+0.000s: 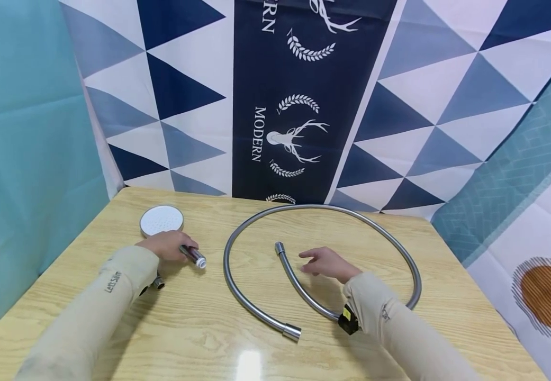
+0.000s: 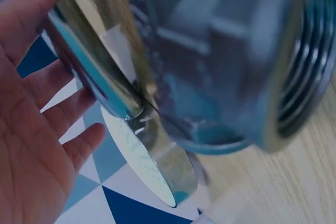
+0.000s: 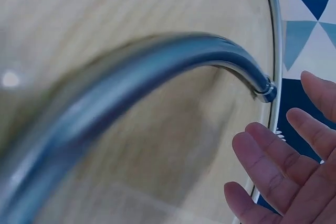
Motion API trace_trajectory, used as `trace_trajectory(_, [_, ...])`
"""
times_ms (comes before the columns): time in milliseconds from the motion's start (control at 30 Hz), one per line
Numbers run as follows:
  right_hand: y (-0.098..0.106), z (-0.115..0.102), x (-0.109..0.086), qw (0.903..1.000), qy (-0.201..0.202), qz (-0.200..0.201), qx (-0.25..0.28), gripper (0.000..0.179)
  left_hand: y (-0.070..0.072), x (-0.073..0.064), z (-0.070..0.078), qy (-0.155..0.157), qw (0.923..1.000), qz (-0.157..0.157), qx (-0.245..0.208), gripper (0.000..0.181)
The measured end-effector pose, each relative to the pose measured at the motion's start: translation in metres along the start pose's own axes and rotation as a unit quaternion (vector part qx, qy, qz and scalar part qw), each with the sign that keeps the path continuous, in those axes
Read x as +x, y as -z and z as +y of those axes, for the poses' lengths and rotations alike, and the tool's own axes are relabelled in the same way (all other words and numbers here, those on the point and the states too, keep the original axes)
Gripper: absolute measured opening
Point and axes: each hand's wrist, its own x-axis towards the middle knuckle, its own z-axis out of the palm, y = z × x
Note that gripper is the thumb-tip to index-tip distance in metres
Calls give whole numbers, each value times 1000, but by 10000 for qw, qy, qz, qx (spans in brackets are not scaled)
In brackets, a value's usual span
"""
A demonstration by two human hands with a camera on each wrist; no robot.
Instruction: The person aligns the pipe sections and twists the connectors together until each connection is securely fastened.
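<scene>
My left hand (image 1: pixel 169 245) grips the handle of a chrome shower head (image 1: pixel 162 220), its round white spray face up at the back left of the table. The handle's white-tipped end pokes out to the right of the fingers. Under my left wrist lies a metal fitting (image 1: pixel 159 283), its threaded opening large and close in the left wrist view. My right hand (image 1: pixel 327 262) hovers with fingers spread and holds nothing. Just left of it is the narrow end (image 3: pixel 266 92) of a coiled metal shower hose (image 1: pixel 323 207); the hose's wider conical nut (image 1: pixel 291 332) lies nearer the front.
The light wood table (image 1: pixel 208 307) ends at the back against a patterned cloth (image 1: pixel 187 79) with triangles and a dark deer panel. A teal sheet (image 1: pixel 27 132) hangs along the left side. The hose loop spreads over the table's middle and right, passing below my right forearm.
</scene>
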Motion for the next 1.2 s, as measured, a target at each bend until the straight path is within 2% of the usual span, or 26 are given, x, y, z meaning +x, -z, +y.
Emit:
trace_trajectory(200, [-2, -10, 8, 9999, -133, -56, -48, 40, 0, 3, -3, -175, 9998, 44, 68, 25])
trace_trajectory(333, [-5, -11, 10, 9998, -150, -92, 77, 40, -2, 4, -3, -273, 9995, 174, -20, 11])
trace_trajectory(467, [-8, -10, 12, 9998, -187, -38, 100, 39, -4, 6, -2, -344, 9987, 328, -206, 9])
trace_trajectory(733, [-11, -11, 12, 9994, -342, -67, 23, 37, -14, 11, 0, -235, 9983, 537, -69, 15])
trace_trajectory(900, [-15, -13, 14, 9990, -440, 111, -63, 38, -15, 13, -1, -111, 9984, 433, -333, 18])
trace_trajectory(1067, [-24, -17, 22, 9976, -502, 471, 69, 48, -15, 17, -4, -299, 9962, 499, -653, 22])
trace_trajectory(1200, [-29, -20, 29, 9946, -714, 704, 253, 52, -14, 16, -5, -389, 9925, 797, -842, 36])
